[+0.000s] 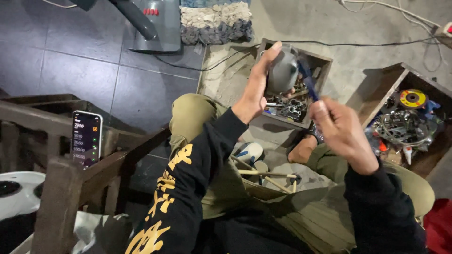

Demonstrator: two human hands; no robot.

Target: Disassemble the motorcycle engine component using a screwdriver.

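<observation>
left hand grips grey part; right hand holds blue-handled tool

Grey rounded object, blue-handled tool just right of it, black sleeve with yellow print below it, olive trousers, yellow-and-red disc far right, grey-and-cream rag mat above left, dark grey tiles.

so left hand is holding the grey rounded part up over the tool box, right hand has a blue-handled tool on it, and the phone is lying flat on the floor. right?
Not quite. The head view shows the phone propped upright against the wooden frame, not flat on the floor. The rest holds: left hand holds the grey rounded part over the tool box, right hand holds the blue-handled tool.
</observation>
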